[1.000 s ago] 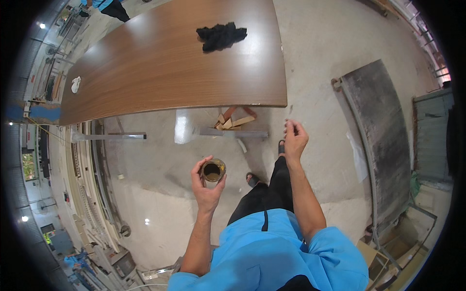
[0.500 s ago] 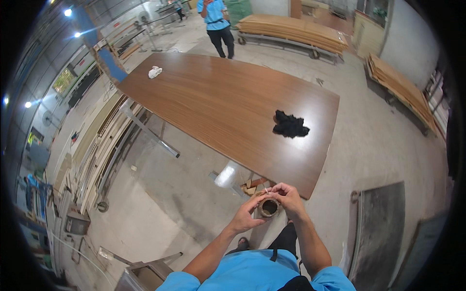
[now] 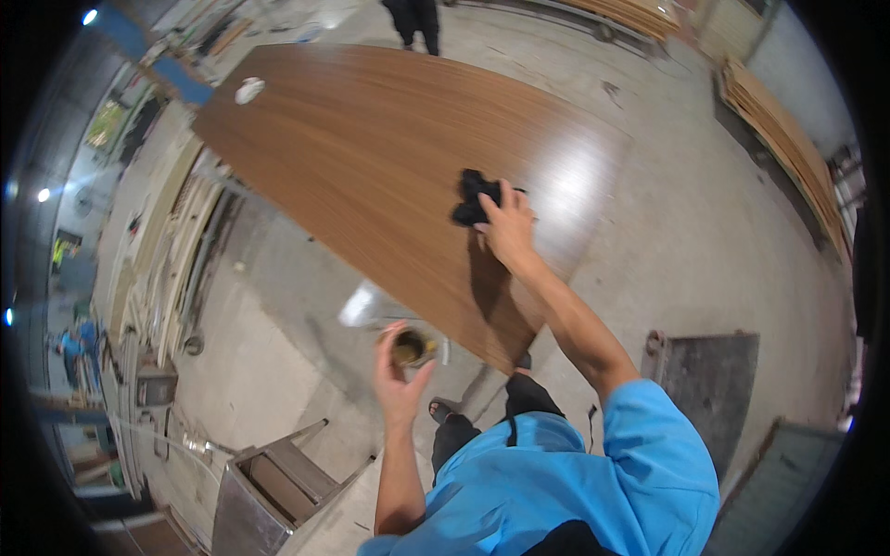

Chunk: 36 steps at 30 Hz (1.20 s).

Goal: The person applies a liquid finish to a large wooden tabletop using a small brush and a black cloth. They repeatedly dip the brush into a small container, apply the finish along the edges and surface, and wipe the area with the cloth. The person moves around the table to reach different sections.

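A large brown wood-grain panel (image 3: 389,157) lies flat in front of me. On its near right part rests a crumpled black cloth (image 3: 471,198). My right hand (image 3: 511,230) is over the cloth's right side, thumb and fingers closing on it; the fingers are slightly blurred. My left hand (image 3: 399,384) is wrapped round a small open can (image 3: 409,347) with a stained brownish rim, held off the panel's near left edge. The can's mouth faces up, its inside dark. A small white crumpled cloth (image 3: 248,90) lies at the panel's far left corner.
A person's dark-trousered legs (image 3: 414,23) stand beyond the far edge. Stacked boards on a cart (image 3: 779,144) stand at right. A dark flat-topped trolley (image 3: 709,394) is near right, a metal stand (image 3: 264,491) near left. Long strips (image 3: 162,241) lie stacked at left.
My right hand has left the can and reached forward to the black cloth. My left hand has moved left with the can. The view has shifted, cutting off the other person's upper body.
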Motion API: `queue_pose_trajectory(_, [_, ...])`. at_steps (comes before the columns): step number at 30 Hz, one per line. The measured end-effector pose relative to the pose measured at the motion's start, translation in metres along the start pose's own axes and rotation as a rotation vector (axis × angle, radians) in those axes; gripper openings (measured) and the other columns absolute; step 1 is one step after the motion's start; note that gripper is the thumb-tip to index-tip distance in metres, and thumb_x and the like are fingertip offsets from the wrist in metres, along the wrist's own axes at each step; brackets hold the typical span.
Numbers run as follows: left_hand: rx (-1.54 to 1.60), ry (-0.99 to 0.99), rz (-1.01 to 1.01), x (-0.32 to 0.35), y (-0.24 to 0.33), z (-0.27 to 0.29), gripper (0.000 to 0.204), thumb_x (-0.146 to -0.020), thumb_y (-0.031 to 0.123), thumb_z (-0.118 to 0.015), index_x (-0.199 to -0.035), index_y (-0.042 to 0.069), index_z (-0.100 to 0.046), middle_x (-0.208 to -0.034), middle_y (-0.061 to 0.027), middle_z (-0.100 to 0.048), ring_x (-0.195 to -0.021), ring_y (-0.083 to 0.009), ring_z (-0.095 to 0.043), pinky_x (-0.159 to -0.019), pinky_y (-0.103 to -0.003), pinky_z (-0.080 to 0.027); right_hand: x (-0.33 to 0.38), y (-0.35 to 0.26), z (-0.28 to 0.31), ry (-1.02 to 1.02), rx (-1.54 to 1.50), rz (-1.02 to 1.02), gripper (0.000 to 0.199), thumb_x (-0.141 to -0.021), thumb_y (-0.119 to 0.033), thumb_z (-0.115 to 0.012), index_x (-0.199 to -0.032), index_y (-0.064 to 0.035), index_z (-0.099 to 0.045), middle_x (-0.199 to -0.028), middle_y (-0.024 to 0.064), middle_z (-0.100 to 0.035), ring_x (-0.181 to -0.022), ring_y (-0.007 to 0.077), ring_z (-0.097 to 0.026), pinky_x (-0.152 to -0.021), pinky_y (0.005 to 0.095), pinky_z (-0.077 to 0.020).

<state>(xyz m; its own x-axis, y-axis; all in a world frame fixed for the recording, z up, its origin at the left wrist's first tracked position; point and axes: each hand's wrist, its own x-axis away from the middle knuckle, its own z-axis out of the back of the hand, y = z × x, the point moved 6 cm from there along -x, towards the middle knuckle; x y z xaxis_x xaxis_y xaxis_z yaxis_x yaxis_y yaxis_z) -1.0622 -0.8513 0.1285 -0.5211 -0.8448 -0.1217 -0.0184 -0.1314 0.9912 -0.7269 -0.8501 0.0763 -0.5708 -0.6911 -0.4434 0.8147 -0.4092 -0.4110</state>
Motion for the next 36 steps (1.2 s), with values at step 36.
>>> queue_pose_trajectory(36, [-0.21,0.948,0.278,0.3,0.03,-0.068,0.069,-0.087,-0.011,-0.069,-0.152,-0.001,-0.049,-0.154,-0.0122,-0.052,-0.138,-0.0223,-0.054,-0.112,-0.038,-0.051,0.025,0.323,0.048,0.024,-0.183,0.173,0.049,-0.077,0.005,-0.063,-0.122,-0.0082,-0.078,-0.107,0.0216,-0.069,-0.095,0.0367,-0.071,-0.088,0.0415,-0.0563])
